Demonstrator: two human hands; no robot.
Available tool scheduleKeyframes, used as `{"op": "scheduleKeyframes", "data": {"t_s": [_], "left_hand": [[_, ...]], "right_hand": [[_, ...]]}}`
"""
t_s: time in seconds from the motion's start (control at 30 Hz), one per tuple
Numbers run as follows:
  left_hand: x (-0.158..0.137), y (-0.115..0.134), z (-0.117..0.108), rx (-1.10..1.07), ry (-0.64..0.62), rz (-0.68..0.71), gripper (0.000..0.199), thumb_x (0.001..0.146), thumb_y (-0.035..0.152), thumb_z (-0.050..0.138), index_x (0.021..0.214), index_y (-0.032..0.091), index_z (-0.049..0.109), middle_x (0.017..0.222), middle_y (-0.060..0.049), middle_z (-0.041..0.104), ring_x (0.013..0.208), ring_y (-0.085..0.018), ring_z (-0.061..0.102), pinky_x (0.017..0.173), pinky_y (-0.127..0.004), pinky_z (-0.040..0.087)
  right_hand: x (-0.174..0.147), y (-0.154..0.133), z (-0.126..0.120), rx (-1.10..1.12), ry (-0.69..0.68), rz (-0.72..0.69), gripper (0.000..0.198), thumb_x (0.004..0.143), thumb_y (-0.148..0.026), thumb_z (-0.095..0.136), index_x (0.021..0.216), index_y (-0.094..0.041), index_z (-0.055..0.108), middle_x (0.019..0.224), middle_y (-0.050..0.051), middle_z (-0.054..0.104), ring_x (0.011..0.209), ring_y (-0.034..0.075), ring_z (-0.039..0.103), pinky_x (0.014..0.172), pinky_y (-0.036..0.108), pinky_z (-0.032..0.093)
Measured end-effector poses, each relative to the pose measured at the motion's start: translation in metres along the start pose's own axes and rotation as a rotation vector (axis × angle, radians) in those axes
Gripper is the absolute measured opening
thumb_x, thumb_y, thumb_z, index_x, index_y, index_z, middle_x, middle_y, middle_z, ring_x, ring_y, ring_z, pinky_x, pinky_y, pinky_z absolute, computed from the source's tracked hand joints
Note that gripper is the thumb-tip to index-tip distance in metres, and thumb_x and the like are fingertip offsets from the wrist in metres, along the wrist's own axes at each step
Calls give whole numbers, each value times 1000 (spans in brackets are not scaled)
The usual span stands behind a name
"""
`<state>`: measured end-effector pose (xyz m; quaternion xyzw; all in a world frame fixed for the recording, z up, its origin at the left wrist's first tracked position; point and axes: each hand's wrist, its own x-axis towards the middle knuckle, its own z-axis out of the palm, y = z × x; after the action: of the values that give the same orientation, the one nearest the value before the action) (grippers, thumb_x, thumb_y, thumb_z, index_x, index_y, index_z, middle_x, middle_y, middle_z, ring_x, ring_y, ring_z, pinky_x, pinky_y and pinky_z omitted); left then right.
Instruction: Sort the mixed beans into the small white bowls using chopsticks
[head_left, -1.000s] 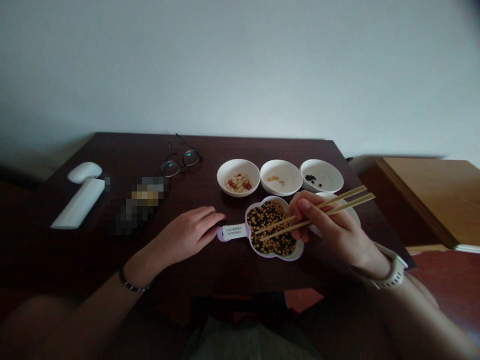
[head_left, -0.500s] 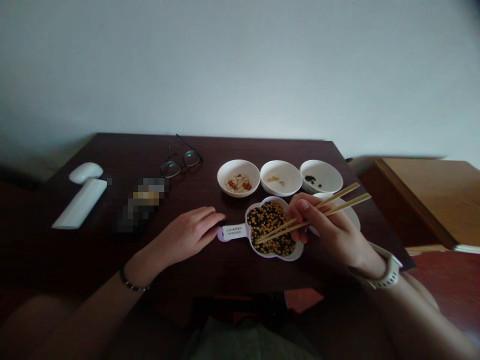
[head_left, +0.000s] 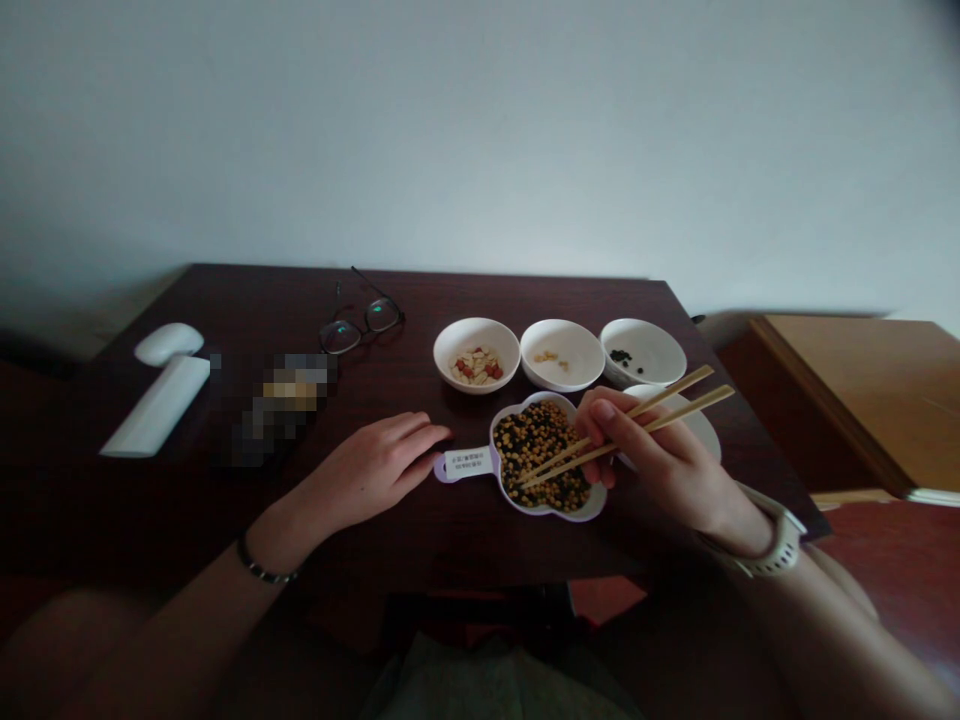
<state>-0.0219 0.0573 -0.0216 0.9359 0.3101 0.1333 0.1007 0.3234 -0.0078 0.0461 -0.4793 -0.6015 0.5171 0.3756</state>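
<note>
My right hand (head_left: 660, 455) is closed around a pair of wooden chopsticks (head_left: 641, 430). Their tips reach into a purple-rimmed, flower-shaped dish (head_left: 551, 513) filled with mixed yellow and black beans (head_left: 544, 445). My left hand (head_left: 386, 460) lies on the table, fingers stretched toward the end of the dish's labelled handle (head_left: 466, 464); whether they touch it is unclear. Behind the dish stand a white bowl (head_left: 442, 365) with pale and reddish pieces, a white bowl (head_left: 585, 365) with a few yellowish bits, and a white bowl (head_left: 667, 355) with several dark beans. My right hand partly hides another white bowl (head_left: 705, 430).
Black-framed glasses (head_left: 364, 325) rest at the table's back. On the left are a white T-shaped object (head_left: 157, 405) and a blurred-out item (head_left: 281, 410). A wall (head_left: 480, 140) rises behind the dark table (head_left: 247, 295); a lighter wooden surface (head_left: 870, 400) stands to the right.
The chopstick tips have shifted slightly within the beans, moving a little to the right. Both hands are in nearly the same places, and the bowls have not moved.
</note>
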Motion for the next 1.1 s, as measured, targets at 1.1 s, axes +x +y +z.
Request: {"op": "scheduleKeyframes", "data": {"t_s": [1.1], "left_hand": [[1,2,-2,-16,5,4,29,112,25,55,136,17,71,121,-13,74,107,-27,75,94,-40,62]], "right_hand": [[0,5,3,-10,50,-18,44,115,-57,49,89,-23,60,65,0,67,54,14,61,51,26,46]]}}
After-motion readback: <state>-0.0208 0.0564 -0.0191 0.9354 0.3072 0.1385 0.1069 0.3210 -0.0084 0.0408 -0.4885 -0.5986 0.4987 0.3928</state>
